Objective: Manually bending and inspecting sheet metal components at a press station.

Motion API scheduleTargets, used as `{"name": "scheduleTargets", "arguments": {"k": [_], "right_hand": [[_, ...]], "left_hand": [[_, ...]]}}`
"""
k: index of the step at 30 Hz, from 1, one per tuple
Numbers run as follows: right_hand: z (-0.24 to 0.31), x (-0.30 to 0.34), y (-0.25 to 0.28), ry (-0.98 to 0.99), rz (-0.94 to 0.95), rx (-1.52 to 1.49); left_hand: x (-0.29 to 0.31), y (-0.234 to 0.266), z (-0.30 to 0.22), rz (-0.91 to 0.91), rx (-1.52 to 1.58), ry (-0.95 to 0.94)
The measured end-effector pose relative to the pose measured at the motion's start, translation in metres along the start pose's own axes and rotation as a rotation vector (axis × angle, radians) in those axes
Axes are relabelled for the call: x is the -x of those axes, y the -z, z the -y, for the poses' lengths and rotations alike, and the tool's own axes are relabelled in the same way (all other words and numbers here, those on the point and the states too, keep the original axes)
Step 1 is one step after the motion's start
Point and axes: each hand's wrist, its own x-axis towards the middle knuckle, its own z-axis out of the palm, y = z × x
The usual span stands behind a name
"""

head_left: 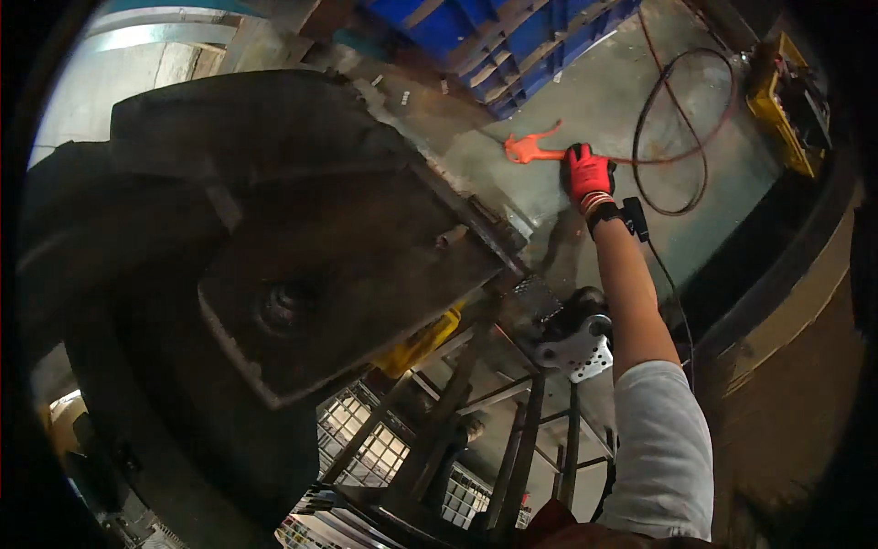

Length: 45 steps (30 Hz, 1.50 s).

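My right hand [591, 174], in a red and black glove, reaches far forward over the floor at the upper right. Its fingers are wrapped round the handle of an orange air blow gun [526, 149], whose head points left and whose thin lever sticks up. From the right side of the hand a dark reddish hose [681, 157] runs off and loops on the floor. A black band with a small dark device [633, 218] sits at my wrist, and a thin cable hangs from it. My left hand does not show.
A large dark metal machine part [347, 274] fills the left and middle. Beside my forearm is a perforated silver metal plate [585, 355]. A blue slatted pallet or crate [512, 46] stands at the top, a yellow bin [777, 105] of dark items at the upper right. Dark frame legs [526, 439] rise below.
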Motion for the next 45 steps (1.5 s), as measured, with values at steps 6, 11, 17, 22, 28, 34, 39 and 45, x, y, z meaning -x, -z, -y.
{"name": "scheduleTargets", "arguments": {"k": [6, 11, 17, 22, 28, 34, 39, 45], "right_hand": [[0.006, -0.004, -0.009, -0.044, 0.119, -0.062], [-0.011, 0.034, 0.05, 0.18, 0.039, -0.148], [-0.053, 0.134, 0.209, 0.413, -0.13, -0.219], [-0.087, 0.197, 0.296, 0.518, -0.349, -0.282], [-0.085, 0.228, 0.417, 0.675, -0.724, -0.36], [-0.044, 0.138, 0.514, 0.648, -0.84, -0.473], [-0.001, 0.083, 0.531, 0.381, -0.584, -0.36], [0.01, 0.056, 0.487, 0.097, -0.405, -0.34]], "left_hand": [[0.011, 0.002, 0.004, -0.017, -0.081, 0.003], [0.016, -0.005, 0.006, -0.037, -0.024, -0.039], [0.027, -0.04, 0.011, -0.141, 0.107, -0.071], [0.038, -0.076, 0.016, -0.213, 0.174, -0.106], [0.067, -0.119, 0.024, -0.231, 0.217, -0.135], [0.088, -0.171, 0.036, -0.232, 0.151, -0.255], [0.09, -0.119, 0.028, -0.362, 0.142, -0.171], [0.091, -0.084, 0.034, 0.049, 0.239, -0.063]]}}
